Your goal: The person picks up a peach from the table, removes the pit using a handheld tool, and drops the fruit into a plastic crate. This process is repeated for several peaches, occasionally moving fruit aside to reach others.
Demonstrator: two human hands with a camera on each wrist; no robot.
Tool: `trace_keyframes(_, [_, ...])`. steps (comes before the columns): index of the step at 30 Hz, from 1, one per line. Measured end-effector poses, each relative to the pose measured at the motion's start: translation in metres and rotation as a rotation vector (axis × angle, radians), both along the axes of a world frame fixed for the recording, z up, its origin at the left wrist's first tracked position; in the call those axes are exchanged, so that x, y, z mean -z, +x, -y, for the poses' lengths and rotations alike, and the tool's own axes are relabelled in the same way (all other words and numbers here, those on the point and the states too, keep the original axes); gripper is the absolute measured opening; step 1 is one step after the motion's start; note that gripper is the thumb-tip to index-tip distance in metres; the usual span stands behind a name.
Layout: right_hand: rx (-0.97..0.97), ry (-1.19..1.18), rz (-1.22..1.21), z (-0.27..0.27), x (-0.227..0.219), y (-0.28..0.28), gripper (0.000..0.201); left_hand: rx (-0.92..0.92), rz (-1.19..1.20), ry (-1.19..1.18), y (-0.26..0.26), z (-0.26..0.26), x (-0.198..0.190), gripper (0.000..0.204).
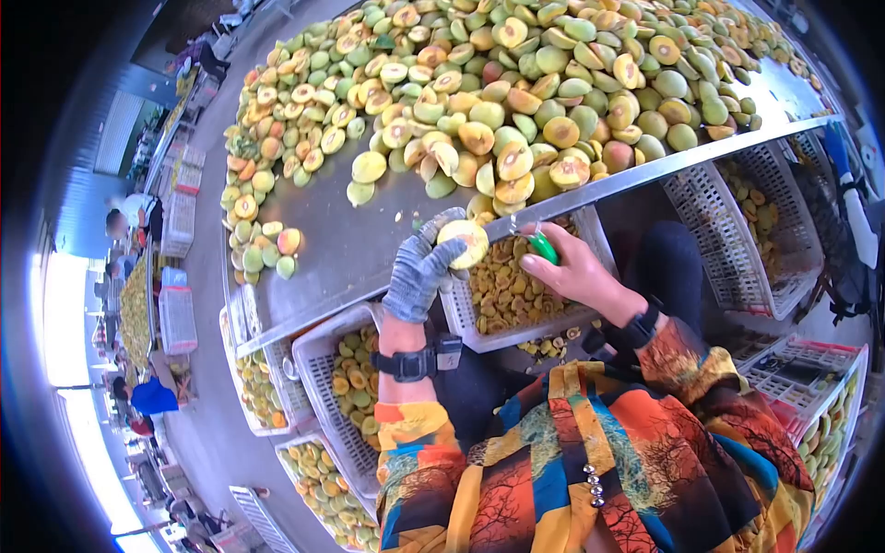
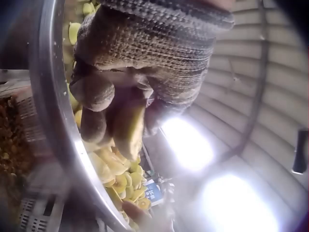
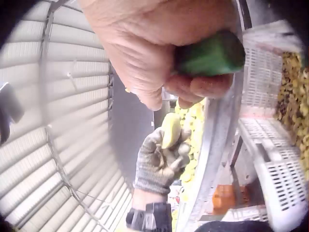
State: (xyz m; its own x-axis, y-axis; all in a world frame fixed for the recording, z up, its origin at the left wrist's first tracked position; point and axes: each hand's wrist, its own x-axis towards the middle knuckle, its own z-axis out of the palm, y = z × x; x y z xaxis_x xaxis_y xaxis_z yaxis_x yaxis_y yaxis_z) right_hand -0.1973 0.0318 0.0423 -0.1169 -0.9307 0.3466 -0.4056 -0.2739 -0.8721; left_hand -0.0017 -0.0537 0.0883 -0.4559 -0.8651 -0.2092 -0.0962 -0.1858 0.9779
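My left hand [image 1: 419,267], in a grey knit glove, holds a halved yellow peach [image 1: 464,245] above the metal table's front edge, cut face up towards the head camera. In the left wrist view, the gloved fingers pinch the peach half [image 2: 129,130] from its sides. My bare right hand [image 1: 581,269] grips a green-handled tool [image 1: 542,246] just right of the peach half. The right wrist view shows the fingers wrapped round the thick green handle [image 3: 210,55]; the tool's working end is hidden there. Both hands hover over a white crate [image 1: 516,336] of small fruit pieces.
A large heap of halved peaches [image 1: 516,101] covers much of the metal table [image 1: 323,217]. The table's raised metal rim [image 1: 645,175] runs in front of me. White crates of fruit stand left [image 1: 309,355] and right [image 1: 737,240]. Other people work in the left background.
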Motion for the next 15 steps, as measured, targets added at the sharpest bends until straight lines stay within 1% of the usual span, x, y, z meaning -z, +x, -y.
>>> trace_keyframes(2, [-0.284, 0.510, 0.592, 0.006, -0.025, 0.019, 0.027, -0.026, 0.020, 0.005, 0.008, -0.017, -0.004, 0.043])
trace_keyframes(3, [-0.298, 0.516, 0.596, 0.007, -0.024, 0.030, 0.027, -0.036, 0.037, 0.004, 0.011, -0.025, -0.005, 0.044])
trace_keyframes(5, [-0.395, 0.541, 0.784, 0.010, -0.016, 0.049, 0.022, -0.067, 0.024, -0.013, 0.008, -0.039, 0.001, 0.046])
trace_keyframes(7, [-0.371, 0.530, 0.835, 0.007, -0.007, 0.069, 0.019, -0.479, -0.239, -0.054, -0.003, -0.051, 0.024, 0.048])
trace_keyframes(8, [-0.359, 0.577, 0.939, 0.003, -0.010, 0.076, 0.018, -0.438, -0.304, -0.047, -0.004, -0.055, 0.026, 0.051])
trace_keyframes(9, [-0.343, 0.623, 1.044, -0.001, -0.012, 0.080, 0.017, -0.512, -0.475, 0.124, -0.011, -0.064, 0.027, 0.053])
trace_keyframes(10, [-0.324, 0.631, 0.896, -0.003, -0.013, 0.082, 0.019, -0.557, -0.509, 0.202, -0.015, -0.068, 0.032, 0.053])
trace_keyframes(11, [-0.321, 0.636, 0.892, -0.006, -0.012, 0.083, 0.019, -0.603, -0.546, 0.282, -0.016, -0.069, 0.039, 0.053])
trace_keyframes(12, [-0.329, 0.647, 0.789, -0.009, -0.010, 0.083, 0.019, -0.570, -0.616, 0.246, -0.014, -0.064, 0.048, 0.056])
trace_keyframes(13, [-0.338, 0.657, 0.686, -0.011, -0.008, 0.083, 0.019, -0.574, -0.622, 0.249, -0.011, -0.060, 0.055, 0.056])
trace_keyframes(14, [-0.339, 0.659, 0.678, -0.012, -0.004, 0.080, 0.019, -0.675, -0.670, 0.384, -0.008, -0.055, 0.054, 0.055])
trace_keyframes(15, [-0.319, 0.523, 0.469, -0.012, 0.002, 0.075, 0.019, -0.772, -0.717, 0.518, -0.007, -0.051, 0.052, 0.054])
